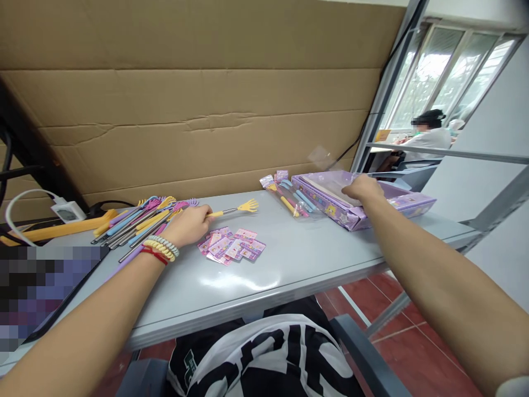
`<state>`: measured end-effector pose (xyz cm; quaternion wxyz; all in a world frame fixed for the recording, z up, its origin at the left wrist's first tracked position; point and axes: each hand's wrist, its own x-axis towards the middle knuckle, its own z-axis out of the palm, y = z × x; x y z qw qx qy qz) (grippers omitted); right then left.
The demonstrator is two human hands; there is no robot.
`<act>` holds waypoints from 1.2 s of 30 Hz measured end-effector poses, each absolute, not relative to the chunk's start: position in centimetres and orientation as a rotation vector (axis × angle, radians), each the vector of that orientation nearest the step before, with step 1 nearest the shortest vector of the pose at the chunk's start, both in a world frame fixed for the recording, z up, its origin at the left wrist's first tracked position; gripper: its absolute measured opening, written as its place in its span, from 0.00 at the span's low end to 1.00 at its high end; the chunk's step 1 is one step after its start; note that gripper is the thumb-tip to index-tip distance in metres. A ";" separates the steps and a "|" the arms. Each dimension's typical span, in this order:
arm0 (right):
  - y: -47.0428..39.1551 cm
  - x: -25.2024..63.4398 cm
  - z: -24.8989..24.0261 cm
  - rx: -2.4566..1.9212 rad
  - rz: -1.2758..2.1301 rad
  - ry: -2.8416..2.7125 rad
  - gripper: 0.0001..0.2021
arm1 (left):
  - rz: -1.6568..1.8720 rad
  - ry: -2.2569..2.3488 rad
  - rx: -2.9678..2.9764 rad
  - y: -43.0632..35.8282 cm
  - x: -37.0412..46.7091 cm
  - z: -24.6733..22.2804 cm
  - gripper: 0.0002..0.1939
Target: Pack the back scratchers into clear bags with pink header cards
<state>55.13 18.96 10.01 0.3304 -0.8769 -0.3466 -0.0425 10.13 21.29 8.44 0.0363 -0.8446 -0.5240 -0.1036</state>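
My left hand (190,225) is closed round the handle of a small yellow back scratcher (248,206), its claw head pointing right above the table. Under and left of that hand lies a pile of back scratchers (140,223) in yellow, blue, pink and purple with metal rods. Small pink and purple printed cards (233,245) are spread just right of the hand. My right hand (364,189) reaches into a purple printed box (345,218), its fingers pinched on a clear plastic bag (336,179) at the stack inside; the fingertips are partly hidden.
Several bagged back scratchers (295,199) with cards lie left of the box. Cardboard (215,105) backs the grey table (306,259). A white charger (68,210), cables and a dark screen edge (82,292) stand left. A person (432,135) sits beyond the metal frame (384,82).
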 end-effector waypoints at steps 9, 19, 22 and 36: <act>19.6 46.1 15.9 -1.231 0.001 -1.033 0.07 | -0.348 -1.629 -2.620 21.0 10.3 8.3 0.16; 25.5 36.1 9.9 -1.024 0.659 -0.965 0.14 | -0.395 -1.659 -2.572 21.6 9.7 8.1 0.22; 25.7 36.9 8.2 -0.997 0.666 -0.877 0.13 | -0.433 -1.735 -2.517 21.5 9.8 8.2 0.22; 23.9 35.1 9.0 -0.859 1.165 -0.751 0.06 | -0.800 -1.612 -2.489 21.2 10.1 8.3 0.13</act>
